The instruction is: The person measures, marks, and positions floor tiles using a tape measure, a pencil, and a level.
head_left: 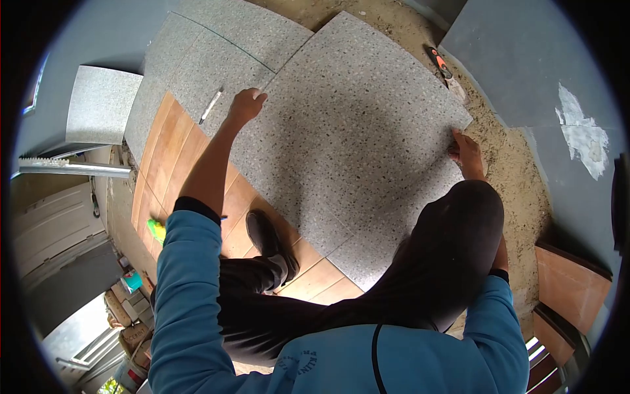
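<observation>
A large grey speckled floor tile (367, 85) lies in front of me, its far corner over bare sandy ground. My left hand (248, 105) is closed at its left edge, fingers curled and the thumb toward the tile. At the opposite edge, near the right corner, my right hand (467, 154) is closed with its fingertips on the tile, beside my raised knee. A white marker pen (210, 106) lies on the speckled tiles left of my left hand. Past the right corner, a putty knife (446, 72) with an orange and black handle rests on the ground.
Orange-brown tiles (174, 157) run along the left, under my shoe (262, 233). A yellow-green object (156, 230) lies on them. A speckled tile piece (102, 105) leans at the grey wall, above a metal bar (75, 169). Brown tiles (571, 289) lean at the right.
</observation>
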The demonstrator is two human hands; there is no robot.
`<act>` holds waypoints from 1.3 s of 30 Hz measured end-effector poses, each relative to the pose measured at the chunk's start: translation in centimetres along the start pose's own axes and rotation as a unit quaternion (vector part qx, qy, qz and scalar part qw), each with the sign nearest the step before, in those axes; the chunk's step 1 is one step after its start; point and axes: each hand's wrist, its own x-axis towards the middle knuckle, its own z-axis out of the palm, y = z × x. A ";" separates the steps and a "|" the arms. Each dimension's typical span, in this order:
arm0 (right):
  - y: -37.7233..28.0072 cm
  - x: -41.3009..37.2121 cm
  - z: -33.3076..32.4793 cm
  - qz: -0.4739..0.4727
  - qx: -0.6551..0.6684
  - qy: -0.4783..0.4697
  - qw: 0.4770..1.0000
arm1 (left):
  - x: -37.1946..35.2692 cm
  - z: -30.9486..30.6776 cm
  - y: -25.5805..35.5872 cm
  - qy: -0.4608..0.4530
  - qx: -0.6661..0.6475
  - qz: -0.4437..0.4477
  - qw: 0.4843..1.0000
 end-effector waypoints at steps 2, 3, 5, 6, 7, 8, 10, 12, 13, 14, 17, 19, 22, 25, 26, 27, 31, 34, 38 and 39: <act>0.1 0.0 -0.2 -0.003 0.037 -0.020 0.999 | -1.0 1.5 -2.1 0.053 -0.020 -0.089 0.994; 0.0 0.3 -0.3 -0.003 -0.004 0.023 1.000 | -1.9 2.5 -4.3 0.086 -0.041 -0.150 0.984; -0.2 1.3 -0.8 -0.005 -0.089 0.110 0.990 | -4.8 3.4 -4.4 0.133 -0.054 -0.294 0.945; -0.2 2.0 -1.2 -0.129 -0.183 0.160 0.961 | -7.7 3.6 -3.3 0.146 -0.043 -0.379 0.913; -0.3 2.8 -1.4 -0.250 -0.269 0.207 0.907 | -10.1 3.2 -1.0 0.162 -0.043 -0.431 0.887; -0.7 3.4 -1.6 -0.364 -0.349 0.247 0.827 | -12.2 2.9 1.2 0.176 -0.042 -0.482 0.857; -3.7 3.0 -0.2 -0.453 -0.336 0.209 0.799 | -15.0 4.1 2.0 0.141 -0.111 -0.546 0.819; -5.8 5.0 2.0 -0.504 -0.325 0.180 0.780 | -16.6 6.2 2.4 0.114 -0.131 -0.578 0.798; -6.7 6.2 2.9 -0.499 -0.350 0.156 0.777 | -17.1 7.6 2.7 0.108 -0.116 -0.581 0.799; -7.3 8.0 3.8 -0.498 -0.372 0.126 0.773 | -18.0 9.0 2.6 0.103 -0.100 -0.588 0.796; -8.1 13.1 6.9 -0.510 -0.416 0.065 0.750 | -19.5 10.8 4.6 0.129 -0.140 -0.597 0.779; -8.4 17.3 7.7 -0.576 -0.447 0.056 0.682 | -19.8 8.9 7.0 0.092 -0.184 -0.598 0.774; -8.8 22.9 7.4 -0.551 -0.524 -0.013 0.650 | -20.2 8.7 7.9 0.107 -0.199 -0.597 0.770; -10.9 20.1 9.0 -0.388 -0.512 -0.038 0.765 | -20.9 9.1 7.3 0.130 -0.211 -0.591 0.768; -11.6 18.5 9.5 -0.323 -0.487 -0.032 0.811 | -21.0 9.3 7.2 0.132 -0.216 -0.587 0.769; -11.6 18.3 10.1 -0.316 -0.484 -0.032 0.816 | -21.4 9.3 7.0 0.137 -0.212 -0.587 0.769; -11.7 18.5 9.6 -0.296 -0.476 -0.020 0.828 | -21.4 9.6 6.6 0.174 -0.194 -0.581 0.771; -11.6 17.5 10.2 -0.293 -0.461 -0.029 0.837 | -21.9 9.5 7.3 0.228 -0.139 -0.531 0.805; -11.8 18.0 9.9 -0.311 -0.466 -0.040 0.827 | -20.8 11.1 7.0 0.258 -0.228 -0.409 0.845; -11.4 19.4 9.7 -0.381 -0.496 -0.018 0.780 | -20.3 10.9 6.9 0.245 -0.231 -0.392 0.856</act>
